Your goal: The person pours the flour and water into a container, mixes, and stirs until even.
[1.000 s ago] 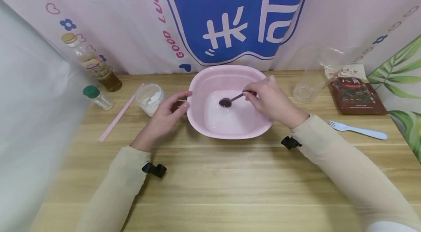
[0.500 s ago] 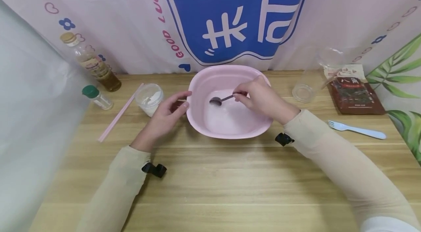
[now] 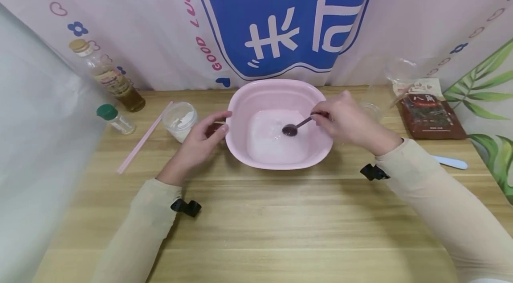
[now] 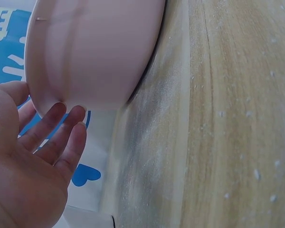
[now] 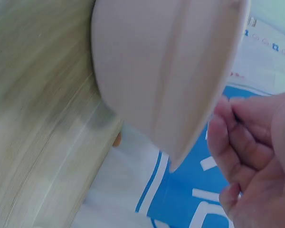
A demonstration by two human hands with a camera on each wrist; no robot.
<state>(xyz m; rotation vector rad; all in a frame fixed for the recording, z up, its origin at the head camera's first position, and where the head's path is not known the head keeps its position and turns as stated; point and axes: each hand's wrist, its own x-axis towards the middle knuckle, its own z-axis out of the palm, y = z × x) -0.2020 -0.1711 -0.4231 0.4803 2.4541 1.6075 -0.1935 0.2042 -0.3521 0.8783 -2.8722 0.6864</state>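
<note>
A pink plastic basin stands at the table's back middle, with white contents on its bottom. My left hand holds the basin's left rim; in the left wrist view, bent fingers meet its outer side and the thumb is at the rim. My right hand pinches the handle of a dark brown spoon over the basin's right side. The spoon's bowl is down inside the basin, near the white contents. From the right wrist view, my right hand shows curled fingers beyond the rim, with the spoon hidden.
Left stand an open jar of white powder, a pink straw-like stick, a green-capped shaker and an oil bottle. Right lie a red-brown packet and a partly covered blue fork, near a clear cup.
My right hand first moves the spoon left within the basin, then back right, further than before. The right forearm now covers part of the fork. My left hand stays on the rim.
</note>
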